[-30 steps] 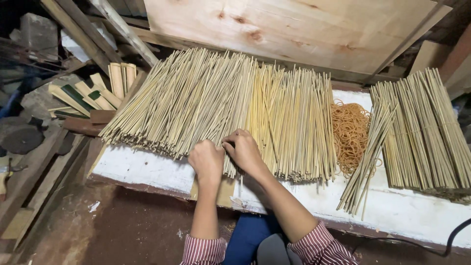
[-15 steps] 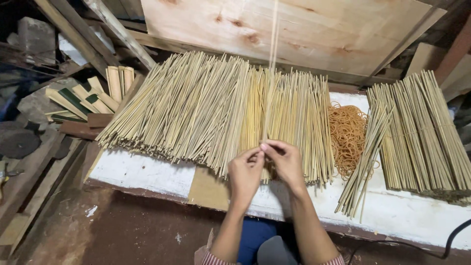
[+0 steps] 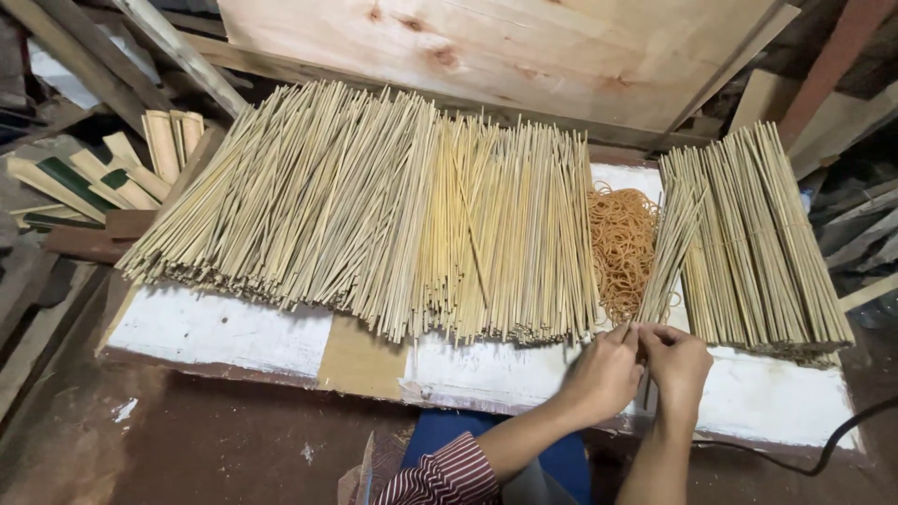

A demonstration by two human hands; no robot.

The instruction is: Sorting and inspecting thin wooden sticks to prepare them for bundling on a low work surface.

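Both hands (image 3: 641, 369) at loose stick bundle (image 3: 669, 248)

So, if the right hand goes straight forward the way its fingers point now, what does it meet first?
Most likely the small loose bunch of sticks right ahead of the right hand; its fingers seem to be at the near ends already. The rubber bands lie just left of that line.

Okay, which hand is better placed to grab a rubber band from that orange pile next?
Probably the left hand. It sits on the side nearer the orange rubber band pile, just below it, while the right hand is further off, at the small loose bundle of sticks.
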